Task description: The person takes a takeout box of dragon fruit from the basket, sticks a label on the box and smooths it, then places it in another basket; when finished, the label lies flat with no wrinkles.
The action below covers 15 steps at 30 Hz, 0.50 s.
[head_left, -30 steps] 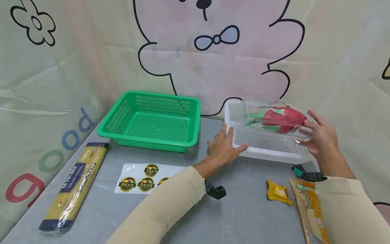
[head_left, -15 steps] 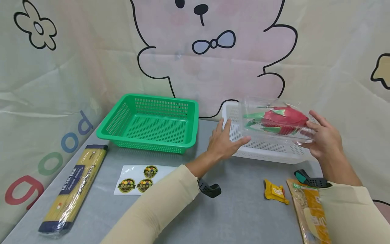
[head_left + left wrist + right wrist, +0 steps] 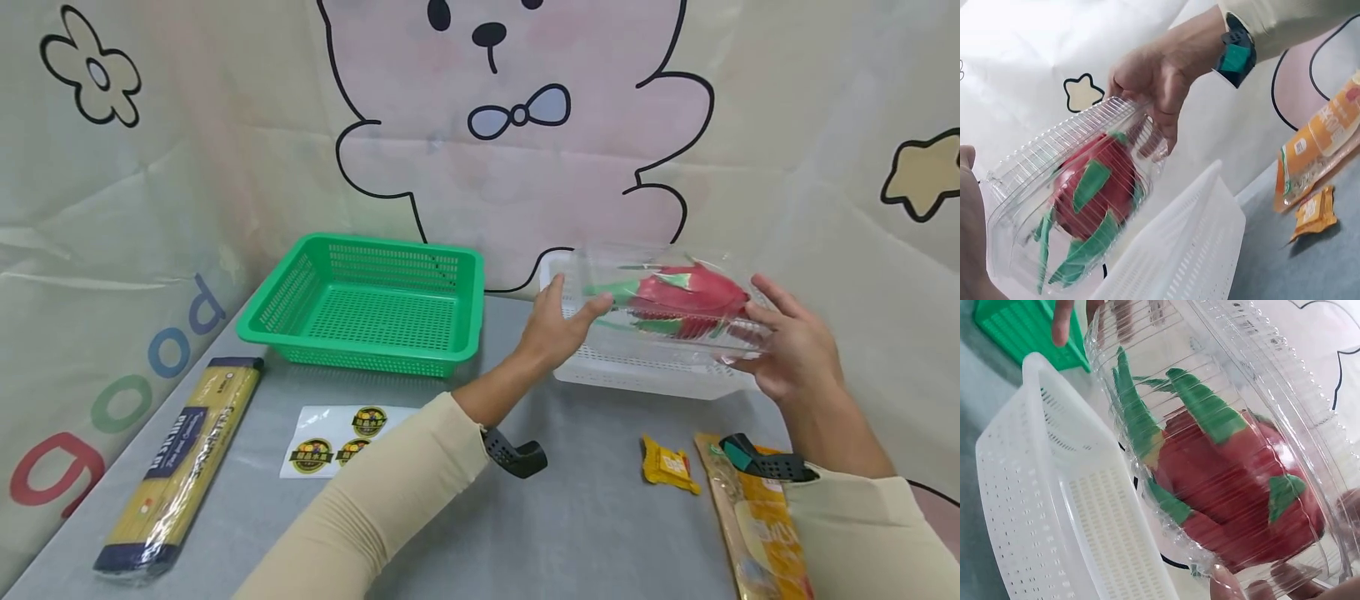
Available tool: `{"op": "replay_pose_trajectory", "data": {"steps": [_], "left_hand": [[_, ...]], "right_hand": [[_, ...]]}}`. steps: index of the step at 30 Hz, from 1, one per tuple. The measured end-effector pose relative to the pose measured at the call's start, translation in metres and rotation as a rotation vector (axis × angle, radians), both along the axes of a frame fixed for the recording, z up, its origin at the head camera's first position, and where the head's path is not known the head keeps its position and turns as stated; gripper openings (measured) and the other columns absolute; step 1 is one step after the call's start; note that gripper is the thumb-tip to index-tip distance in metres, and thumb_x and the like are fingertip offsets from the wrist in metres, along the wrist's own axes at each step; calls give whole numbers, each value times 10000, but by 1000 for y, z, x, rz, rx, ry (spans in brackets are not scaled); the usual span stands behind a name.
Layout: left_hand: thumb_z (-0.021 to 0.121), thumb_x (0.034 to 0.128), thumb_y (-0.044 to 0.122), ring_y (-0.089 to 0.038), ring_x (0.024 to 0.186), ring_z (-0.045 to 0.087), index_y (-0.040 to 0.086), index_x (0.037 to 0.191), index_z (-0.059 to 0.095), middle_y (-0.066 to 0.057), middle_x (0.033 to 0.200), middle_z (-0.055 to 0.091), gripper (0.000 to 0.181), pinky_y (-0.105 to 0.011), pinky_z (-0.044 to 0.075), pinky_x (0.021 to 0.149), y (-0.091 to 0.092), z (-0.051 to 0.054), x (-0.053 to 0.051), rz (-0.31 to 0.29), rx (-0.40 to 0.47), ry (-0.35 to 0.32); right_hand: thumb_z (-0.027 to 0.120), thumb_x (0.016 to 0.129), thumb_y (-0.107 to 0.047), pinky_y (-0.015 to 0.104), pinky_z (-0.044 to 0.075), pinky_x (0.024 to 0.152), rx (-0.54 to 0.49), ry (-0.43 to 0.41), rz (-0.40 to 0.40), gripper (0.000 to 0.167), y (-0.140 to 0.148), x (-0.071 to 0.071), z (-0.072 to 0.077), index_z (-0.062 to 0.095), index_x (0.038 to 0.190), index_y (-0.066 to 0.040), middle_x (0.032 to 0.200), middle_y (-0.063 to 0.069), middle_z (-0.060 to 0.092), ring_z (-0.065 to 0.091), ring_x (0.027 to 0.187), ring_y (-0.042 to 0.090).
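A clear plastic container [image 3: 600, 258] with a red dragon fruit [image 3: 693, 292] with green tips inside is held tilted above a white basket [image 3: 645, 379]. My right hand [image 3: 802, 350] grips its right end; in the right wrist view, fingertips [image 3: 1225, 581] press the plastic around the rim. At the left end, my left hand [image 3: 555, 333] has its thumb across the container and a finger extended beside it. Some left-hand fingers are hidden or show only through the plastic in the right wrist view, so how firmly they touch is unclear.
A green basket [image 3: 360, 354] stands at the back left. A noodle pack [image 3: 187, 467] and a sticker sheet [image 3: 300, 417] lie in front. A small yellow packet [image 3: 669, 467] and an orange-brown bag [image 3: 757, 525] lie at the right, the bag partly under the right forearm.
My left hand has moved from the white basket's left edge up to the container's left end, its thumb now over the plastic. My right hand keeps its grip. The head view has shifted slightly.
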<state>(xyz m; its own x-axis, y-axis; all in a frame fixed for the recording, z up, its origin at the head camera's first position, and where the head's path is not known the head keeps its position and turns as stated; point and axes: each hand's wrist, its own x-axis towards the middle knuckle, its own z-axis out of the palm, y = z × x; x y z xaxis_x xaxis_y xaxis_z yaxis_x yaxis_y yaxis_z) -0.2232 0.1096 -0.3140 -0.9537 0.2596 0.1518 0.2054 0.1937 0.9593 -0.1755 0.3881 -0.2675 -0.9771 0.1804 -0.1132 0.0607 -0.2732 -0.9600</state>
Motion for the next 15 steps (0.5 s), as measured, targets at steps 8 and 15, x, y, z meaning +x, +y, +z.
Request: {"op": "replay_pose_trajectory", "data": {"steps": [8,15], "left_hand": [[614,871,575,-275,1157,542,251,1556,169,-41,1554,222,879,-384,545,755,-1,5,10,-52,286,-242],[698,854,474,-304,1131,565,254,1551,189,-59,1544,227,891,-372,548,741,-6,7,22,-29,364,-302]], "right_hand": [[657,907,-290,423,534,654,12,13,4,642,-16,15,1,380,1481,-368,1357,-25,384,394,1164,244],[630,935,-249,523,482,782,-57,29,20,602,-24,31,0,394,1476,-364,1392,-30,355,351,1199,221]]}}
